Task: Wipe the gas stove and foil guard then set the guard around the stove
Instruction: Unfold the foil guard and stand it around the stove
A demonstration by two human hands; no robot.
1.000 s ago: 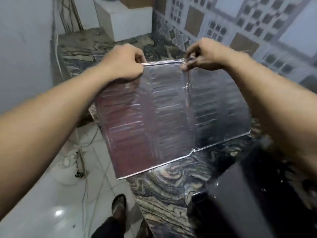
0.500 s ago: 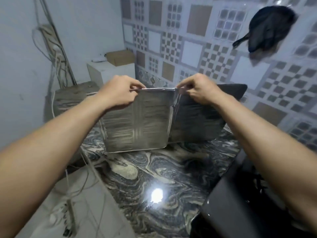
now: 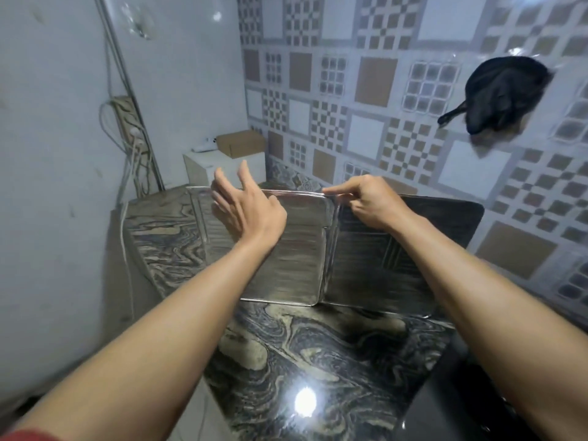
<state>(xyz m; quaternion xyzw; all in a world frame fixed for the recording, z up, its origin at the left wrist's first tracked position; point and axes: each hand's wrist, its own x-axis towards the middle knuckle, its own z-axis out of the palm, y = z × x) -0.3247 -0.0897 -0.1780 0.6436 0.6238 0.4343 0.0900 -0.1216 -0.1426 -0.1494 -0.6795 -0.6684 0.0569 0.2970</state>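
Nearest, the black gas stove [image 3: 445, 415] sat low on the right of the swirly marble counter [image 3: 318, 351]. Farther back, the shiny silver foil guard [image 3: 286, 268] stood upright on it. The right hand [image 3: 366, 202] pinched its top edge. The left hand [image 3: 251, 208] had its fingers spread, holding nothing.

The guard [image 3: 296, 265] stands on the counter [image 3: 318, 345], before the wall [image 3: 381, 90]. My left hand [image 3: 248, 211] is in front of its left panel; my right hand [image 3: 366, 202] holds its top edge. The stove [image 3: 445, 409] lies near right, and a box [image 3: 241, 143] sits behind the guard.
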